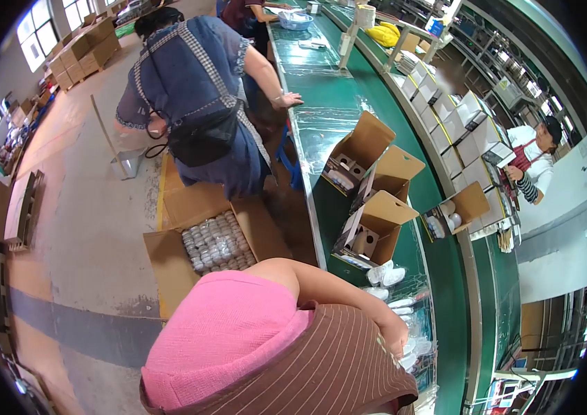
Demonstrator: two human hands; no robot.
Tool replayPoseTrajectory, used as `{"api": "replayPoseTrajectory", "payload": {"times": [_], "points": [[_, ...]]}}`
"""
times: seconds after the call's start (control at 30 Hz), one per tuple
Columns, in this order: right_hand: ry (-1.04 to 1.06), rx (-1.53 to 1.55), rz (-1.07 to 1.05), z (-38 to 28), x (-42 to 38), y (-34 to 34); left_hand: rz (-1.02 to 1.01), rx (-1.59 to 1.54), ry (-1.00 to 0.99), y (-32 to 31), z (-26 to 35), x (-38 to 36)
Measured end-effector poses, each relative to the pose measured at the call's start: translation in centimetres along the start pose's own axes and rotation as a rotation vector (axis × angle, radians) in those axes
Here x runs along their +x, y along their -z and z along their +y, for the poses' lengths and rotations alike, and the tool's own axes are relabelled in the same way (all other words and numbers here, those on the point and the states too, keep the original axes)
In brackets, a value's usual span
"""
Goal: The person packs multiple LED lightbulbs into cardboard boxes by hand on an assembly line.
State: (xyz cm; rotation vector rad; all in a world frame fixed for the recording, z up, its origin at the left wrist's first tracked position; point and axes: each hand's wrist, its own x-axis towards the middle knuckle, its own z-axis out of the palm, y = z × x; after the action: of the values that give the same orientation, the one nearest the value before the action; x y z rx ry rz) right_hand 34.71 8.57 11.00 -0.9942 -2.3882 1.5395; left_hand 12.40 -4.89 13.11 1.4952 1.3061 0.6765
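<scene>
My left hand (396, 336) reaches down at the near edge of the green work surface, over a row of white plastic-wrapped items (410, 353). Its fingers are mostly hidden, so whether it holds one of them cannot be made out. My right hand is not in view. Beyond the row, more white wrapped pieces (393, 276) lie beside an open cardboard box (383, 220). Two more open boxes (356, 149) (398, 171) stand behind it, and another open box (470, 207) with round white items sits further right on the green belt.
Left of the table, a large open carton (165, 259) holds many wrapped items (217, 242). A person in blue (200, 90) stands ahead, one hand on the table edge. Across the belt, another person (539, 152) works by stacked white boxes (459, 124). A dustpan (127, 164) stands left.
</scene>
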Motion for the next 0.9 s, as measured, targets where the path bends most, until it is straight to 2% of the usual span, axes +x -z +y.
{"api": "replayPoseTrajectory", "payload": {"times": [0.1, 0.13, 0.23, 0.4, 0.6, 0.7, 0.77, 0.83, 0.9], "points": [[0.007, -0.015, -0.030, -0.2, -0.2, -1.1, -0.010, -0.074, 0.004, -0.2, -1.0, 1.0], [0.010, -0.022, -0.051, -0.3, -0.1, -2.0, -0.080, -0.176, 0.016, -0.5, -1.8, 1.7], [0.026, -0.055, -0.102, -0.9, 0.7, -4.6, -0.034, -0.070, -0.085, -0.2, -2.5, 1.6], [0.065, -0.133, -0.230, -1.8, 1.4, -7.2, -0.109, 0.005, -0.022, 1.0, -1.3, 0.8], [0.175, -0.177, -0.295, -2.9, 2.2, -8.5, -0.181, 0.019, -0.043, 1.0, -1.4, 1.8], [0.281, -0.166, -0.292, -2.7, 2.8, -9.2, -0.172, 0.041, -0.052, 1.0, -1.7, 2.3], [0.532, -0.114, -0.237, -1.2, 3.4, -9.4, -0.118, 0.080, -0.093, 0.7, -2.3, 2.4], [0.504, -0.148, -0.155, -1.3, 2.7, -8.8, -0.019, -0.008, -0.123, 1.2, -2.2, 1.5], [0.110, -0.303, -0.153, -5.6, 1.0, -6.0, 0.103, 0.056, -0.101, 2.8, -1.9, -0.4]]}}
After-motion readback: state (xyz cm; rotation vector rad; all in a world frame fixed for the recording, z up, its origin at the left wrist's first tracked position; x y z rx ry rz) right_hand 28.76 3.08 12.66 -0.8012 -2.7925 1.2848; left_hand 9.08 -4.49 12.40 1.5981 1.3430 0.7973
